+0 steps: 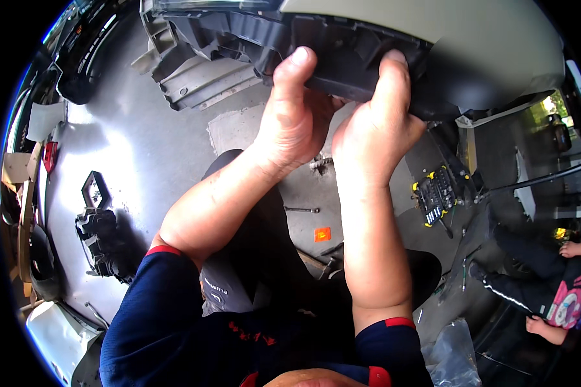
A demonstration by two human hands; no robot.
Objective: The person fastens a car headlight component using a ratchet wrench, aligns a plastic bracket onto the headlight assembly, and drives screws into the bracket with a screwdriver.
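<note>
Above my bent knees, both hands reach up to a black plastic car part (342,79) beneath the edge of a pale car body panel (497,39). My left hand (295,116) grips the part's lower edge, its thumb pressed on the ribbed face. Farther right, my right hand (376,132) grips the same part, with its thumb pointing up and its fingers curled. Most fingers of both hands are hidden behind the palms and the part. Left of the hands, a silver-grey metal beam (206,82) shows under the car's front end.
An open tool set (436,195) lies on the floor at right, near a person (565,303) in dark trousers. Below my hands are a ratchet wrench (302,209) and an orange packet (323,234). A black headlight-like unit (102,242) lies at left, a plastic bag (457,355) at lower right.
</note>
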